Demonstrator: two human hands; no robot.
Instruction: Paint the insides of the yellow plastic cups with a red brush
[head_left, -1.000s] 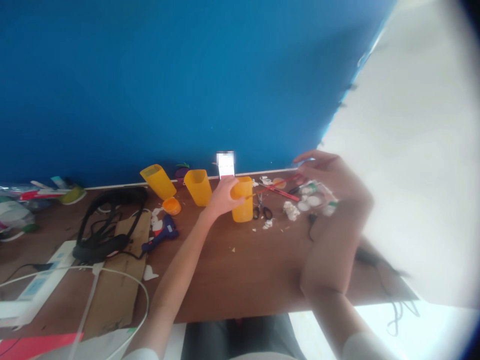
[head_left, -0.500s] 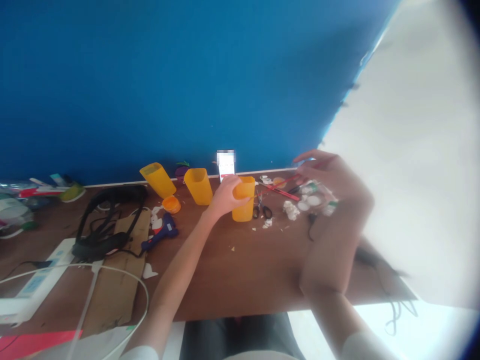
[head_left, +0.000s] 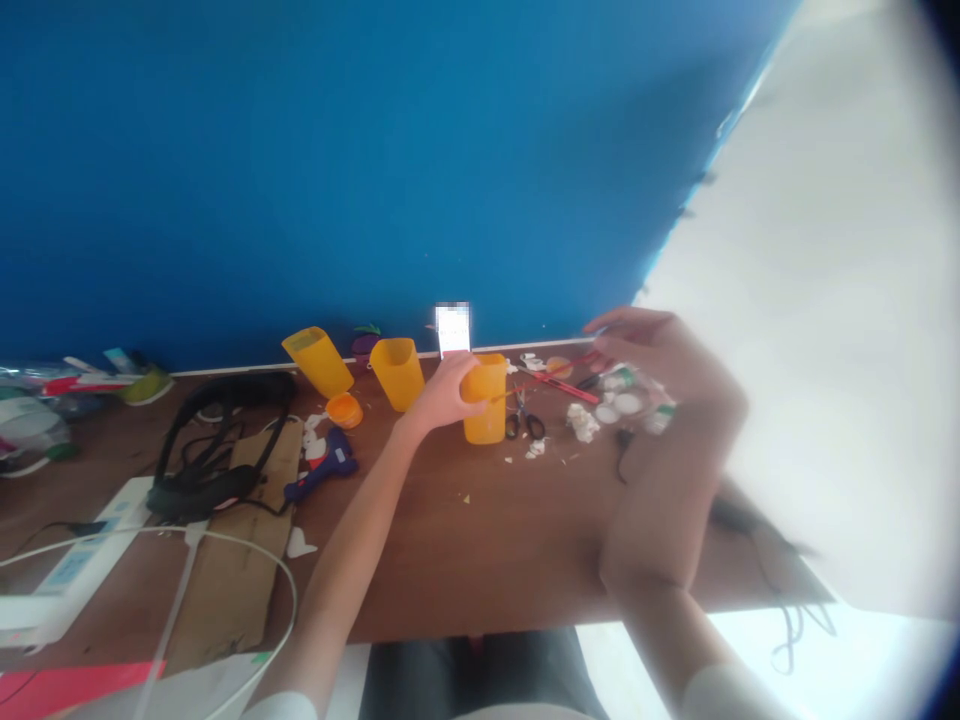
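Left hand (head_left: 448, 393) clasps the orange cup (head_left: 486, 418); right hand (head_left: 660, 356) is blurred, its grip unclear.

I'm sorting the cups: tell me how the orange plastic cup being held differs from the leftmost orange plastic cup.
The held orange plastic cup stands upright on the table; the leftmost orange plastic cup leans tilted. The left hand grips the held one near its rim; no hand touches the leftmost one. Both are the same orange, open-topped tumbler shape.

Brown wooden table (head_left: 465, 540), upright orange cup (head_left: 485, 418), scissors (head_left: 523, 422), blue glue gun (head_left: 324, 468), cardboard (head_left: 225, 570), power strip (head_left: 67, 575)
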